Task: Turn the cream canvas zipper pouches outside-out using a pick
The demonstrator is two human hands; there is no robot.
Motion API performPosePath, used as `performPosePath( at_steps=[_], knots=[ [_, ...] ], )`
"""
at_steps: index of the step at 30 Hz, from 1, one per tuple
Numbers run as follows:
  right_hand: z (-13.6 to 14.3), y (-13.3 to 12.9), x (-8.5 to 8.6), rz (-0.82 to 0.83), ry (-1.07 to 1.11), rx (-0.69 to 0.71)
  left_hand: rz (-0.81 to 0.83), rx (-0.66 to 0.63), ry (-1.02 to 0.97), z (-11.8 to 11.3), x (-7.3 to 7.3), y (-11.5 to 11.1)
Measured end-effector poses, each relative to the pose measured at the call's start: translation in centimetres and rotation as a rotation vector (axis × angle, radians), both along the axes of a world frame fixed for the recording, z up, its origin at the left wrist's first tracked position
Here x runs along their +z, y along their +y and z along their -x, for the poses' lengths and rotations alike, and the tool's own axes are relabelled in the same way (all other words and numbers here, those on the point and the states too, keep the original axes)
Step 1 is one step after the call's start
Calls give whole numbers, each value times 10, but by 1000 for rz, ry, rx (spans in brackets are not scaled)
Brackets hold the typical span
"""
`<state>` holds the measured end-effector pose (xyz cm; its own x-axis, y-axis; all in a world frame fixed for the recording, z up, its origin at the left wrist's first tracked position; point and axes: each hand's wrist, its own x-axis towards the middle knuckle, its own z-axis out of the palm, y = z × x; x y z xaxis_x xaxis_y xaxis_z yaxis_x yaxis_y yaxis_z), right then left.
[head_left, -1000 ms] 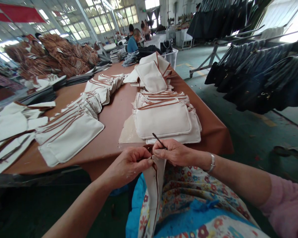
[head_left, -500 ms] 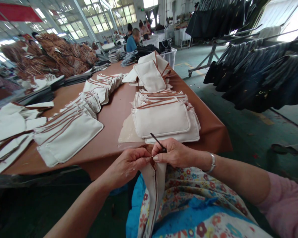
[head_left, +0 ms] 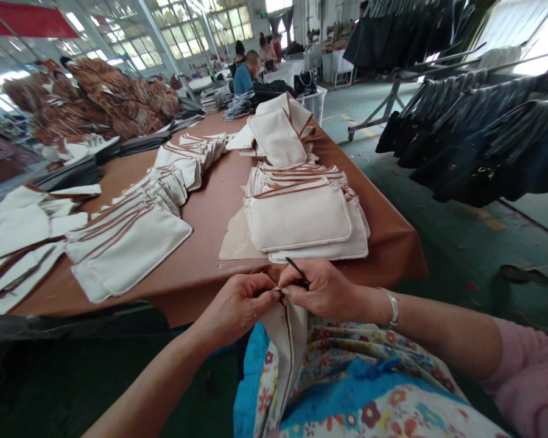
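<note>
My left hand (head_left: 237, 307) pinches the upper end of a white leather-like strip (head_left: 295, 340) between thumb and fingers. A brown line runs down the strip's middle, and its lower part hangs over my lap. Close against it, my right hand (head_left: 324, 292) is closed on the same end. A thin dark tool (head_left: 296, 267) sticks up from the right hand's fingers, its kind not clear. The fingertips hide the exact spot they pinch. Just beyond my hands, a stack of white panels with brown edging (head_left: 299, 216) lies on the brown-covered table (head_left: 210, 213).
More white pieces (head_left: 132, 243) lie in an overlapping row on the left. Folded white pieces (head_left: 278, 137) top the far end of the stack. Black bags (head_left: 475, 152) hang from a rack at right. A person in blue (head_left: 243, 79) sits beyond the table.
My right hand has dropped slightly, and the dark tool's tip sits a little lower and further right. Both hands keep hold of the strip's end.
</note>
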<state>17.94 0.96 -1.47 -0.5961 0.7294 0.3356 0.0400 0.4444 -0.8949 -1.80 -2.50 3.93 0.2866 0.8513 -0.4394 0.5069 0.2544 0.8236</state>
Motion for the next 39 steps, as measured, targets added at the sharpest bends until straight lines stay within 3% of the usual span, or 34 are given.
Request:
performPosePath(
  at_steps=[6, 11, 14, 18, 19, 21, 24, 27, 33, 36, 38, 39],
  knots=[
    [-11, -3, -18, -540, -78, 29, 224, 176, -393, 0, -9, -6],
    [-19, -3, -23, -828, -284, 74, 313, 216, -373, -3, -18, -6],
    [-18, -7, -15, -656, -204, 97, 223, 148, -302, 0, -18, -6],
    [-16, -4, 1, 28, 41, 7, 85, -12, -188, 6, -9, -6],
    [-16, -1, 5, 155, 43, 13, 63, -39, -167, 7, -6, -5],
    [-17, 7, 12, 259, -15, 106, 16, -79, -125, 7, -1, -4],
    [-18, 16, 22, 192, -113, 271, -52, -106, -50, 5, 5, -3],
    [-15, 17, 22, 131, -104, 281, -62, -68, -48, 1, 6, -6],
    [-3, 13, -7, 365, 31, 338, 19, 62, -237, -5, -13, -17],
    [-6, 26, -5, 138, -19, 206, -133, 159, -138, -2, -19, -12],
    [-15, 35, 10, -48, -60, 4, -289, 218, -17, 1, -11, -9],
    [-22, 38, 20, -54, -66, -78, -370, 234, 45, 2, -5, -7]
  ],
)
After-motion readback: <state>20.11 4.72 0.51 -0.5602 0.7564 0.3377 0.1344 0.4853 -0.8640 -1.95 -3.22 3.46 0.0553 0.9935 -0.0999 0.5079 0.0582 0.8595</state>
